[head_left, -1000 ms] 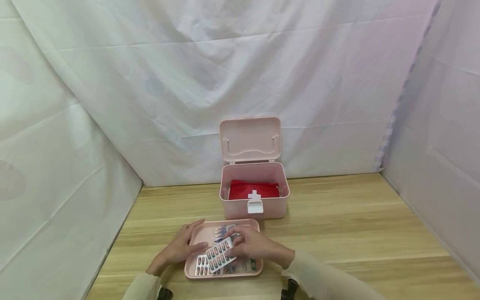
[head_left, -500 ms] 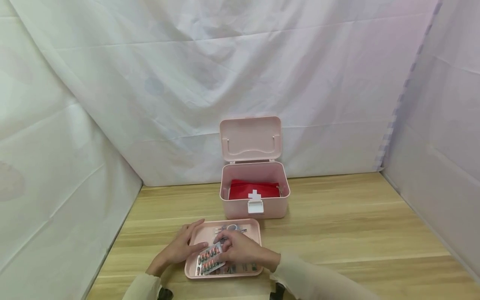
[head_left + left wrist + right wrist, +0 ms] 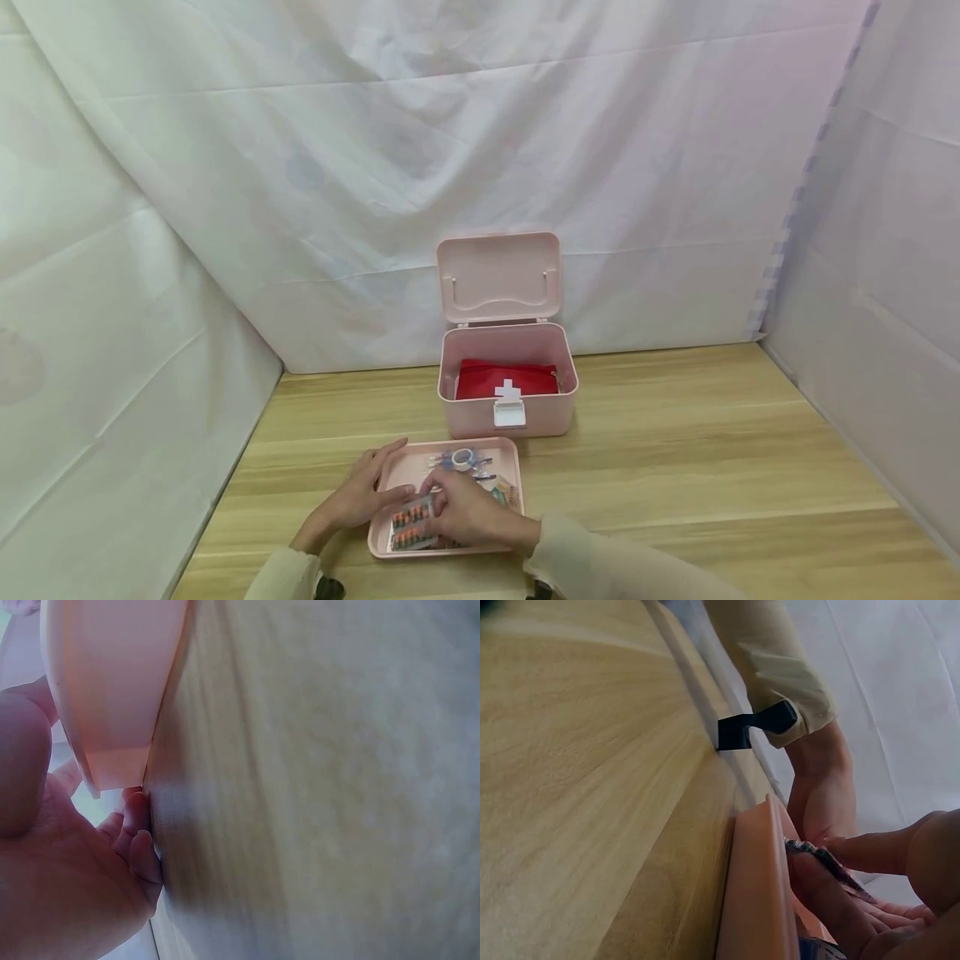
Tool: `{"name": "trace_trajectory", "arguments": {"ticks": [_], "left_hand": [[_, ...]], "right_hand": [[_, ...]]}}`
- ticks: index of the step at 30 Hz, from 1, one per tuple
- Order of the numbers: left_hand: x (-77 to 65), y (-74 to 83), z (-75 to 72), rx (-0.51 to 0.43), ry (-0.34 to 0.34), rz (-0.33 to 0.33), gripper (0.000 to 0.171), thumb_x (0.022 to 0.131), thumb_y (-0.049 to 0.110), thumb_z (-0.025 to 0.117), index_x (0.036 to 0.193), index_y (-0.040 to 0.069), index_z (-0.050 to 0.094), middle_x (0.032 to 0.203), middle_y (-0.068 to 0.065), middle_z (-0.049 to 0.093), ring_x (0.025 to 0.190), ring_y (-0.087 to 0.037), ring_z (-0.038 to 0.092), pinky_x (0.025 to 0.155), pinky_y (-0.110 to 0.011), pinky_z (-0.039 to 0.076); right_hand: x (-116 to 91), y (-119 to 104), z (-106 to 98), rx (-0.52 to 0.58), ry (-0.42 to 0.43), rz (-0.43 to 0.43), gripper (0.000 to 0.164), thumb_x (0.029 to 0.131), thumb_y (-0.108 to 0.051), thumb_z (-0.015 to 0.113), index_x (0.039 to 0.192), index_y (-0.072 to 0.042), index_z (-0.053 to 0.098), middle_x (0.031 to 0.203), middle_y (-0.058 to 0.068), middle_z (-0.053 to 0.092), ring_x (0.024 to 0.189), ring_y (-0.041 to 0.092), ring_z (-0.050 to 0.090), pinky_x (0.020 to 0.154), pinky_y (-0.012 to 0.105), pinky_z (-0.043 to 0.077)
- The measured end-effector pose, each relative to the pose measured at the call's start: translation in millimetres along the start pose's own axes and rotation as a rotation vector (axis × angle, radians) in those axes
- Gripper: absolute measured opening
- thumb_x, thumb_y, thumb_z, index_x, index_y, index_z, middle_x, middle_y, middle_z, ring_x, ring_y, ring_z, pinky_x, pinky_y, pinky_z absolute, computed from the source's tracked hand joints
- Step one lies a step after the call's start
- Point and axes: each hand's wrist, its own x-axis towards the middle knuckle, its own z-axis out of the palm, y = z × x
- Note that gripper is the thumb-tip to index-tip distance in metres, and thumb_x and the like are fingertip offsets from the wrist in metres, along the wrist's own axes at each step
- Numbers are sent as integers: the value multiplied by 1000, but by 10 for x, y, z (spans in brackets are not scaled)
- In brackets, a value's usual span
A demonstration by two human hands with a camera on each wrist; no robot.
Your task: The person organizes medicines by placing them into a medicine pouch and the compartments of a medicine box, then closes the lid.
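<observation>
My right hand pinches a blister pack of red-and-green capsules over the left front part of a shallow pink tray. The right wrist view shows the pack edge-on between thumb and fingers, just inside the tray wall. At the tray's left side lies my left hand, its thumb reaching over the rim towards the pack and its other fingers stretched along the outside. In the left wrist view these fingers sit beside the tray's corner. My right hand hides part of the tray's contents.
Behind the tray stands a pink first-aid box with its lid raised and a red pouch inside. A white roll lies on slim blue-and-white items at the tray's back. A green-and-orange packet sits at its right.
My right hand has moved left and towards me with the blister pack, lowering it over the tray's left front. The white roll and packet now show more. My left hand has stayed put.
</observation>
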Motion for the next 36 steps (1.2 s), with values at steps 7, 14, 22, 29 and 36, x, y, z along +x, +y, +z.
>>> {"name": "trace_trajectory", "arguments": {"ticks": [7, 14, 22, 29, 36], "left_hand": [[0, 9, 5, -10, -5, -9, 80, 87, 44, 73, 154, 22, 35, 130, -15, 44, 117, -28, 44, 99, -56, 40], [1, 2, 3, -12, -5, 3, 79, 88, 43, 73, 154, 21, 35, 134, -17, 42, 120, -31, 43, 99, -59, 39], [1, 5, 5, -18, 12, 15, 80, 87, 40, 74, 154, 20, 35, 133, -18, 42, 121, -33, 43, 101, -61, 38], [-9, 23, 1, -12, 17, 5, 80, 87, 41, 75, 154, 20, 36, 134, -20, 42, 122, -36, 44, 101, -65, 38], [-33, 24, -5, 9, 20, -2, 83, 87, 42, 74, 156, 18, 32, 132, -21, 44, 119, -35, 47, 100, -63, 40]], "right_hand": [[-6, 1, 2, -321, 36, -52, 31, 79, -16, 83, 105, -13, 67, 77, -12, 58, 65, -1, 51, 58, 17, 45], [-65, -81, -49, -386, 39, -83, 32, 79, -21, 82, 108, -9, 73, 90, -10, 69, 75, -3, 57, 67, 15, 48], [-133, -99, -235, -356, 60, -99, 34, 82, -24, 81, 110, -7, 72, 101, -2, 72, 91, 2, 64, 81, 20, 52], [-220, 29, -520, -230, 134, -166, 23, 82, -15, 80, 101, -5, 73, 94, 3, 66, 83, 8, 60, 74, 20, 53], [-374, 293, -794, -231, 190, -89, 31, 87, -22, 76, 113, -7, 68, 88, -2, 58, 75, 9, 52, 64, 20, 45]]}}
